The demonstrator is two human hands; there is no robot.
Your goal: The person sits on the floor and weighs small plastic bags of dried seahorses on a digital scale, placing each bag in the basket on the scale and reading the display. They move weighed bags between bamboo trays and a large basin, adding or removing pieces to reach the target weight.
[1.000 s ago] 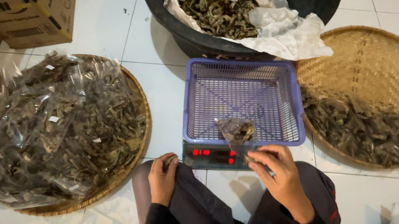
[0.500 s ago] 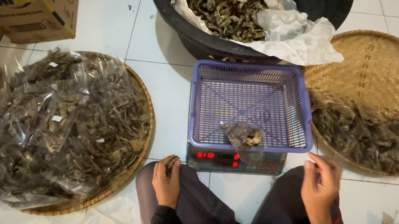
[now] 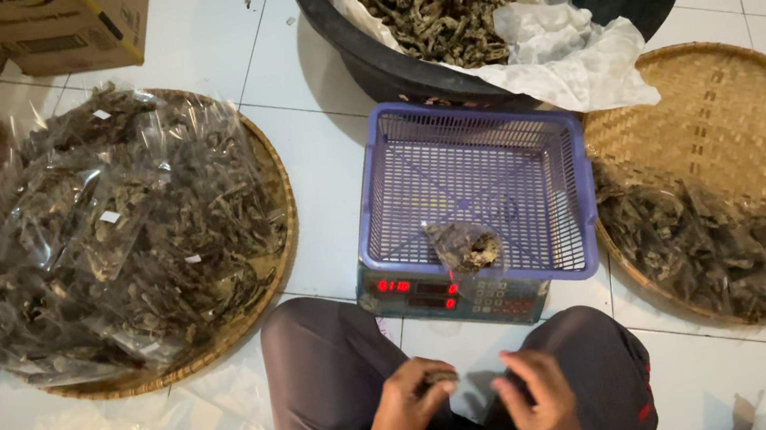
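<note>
Above your laps at lower centre, your left hand (image 3: 412, 411) pinches a dark dried piece (image 3: 440, 377), right hand (image 3: 540, 402) loosely curled beside it, the small bag (image 3: 467, 247) in the purple basket (image 3: 472, 187) straight ahead.

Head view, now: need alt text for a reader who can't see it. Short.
A seated person's left hand and right hand meet over their lap, the left pinching a small dark dried piece. Ahead, a purple plastic mesh basket on a digital scale holds one small clear filled bag, flanked by two round woven trays.
</note>
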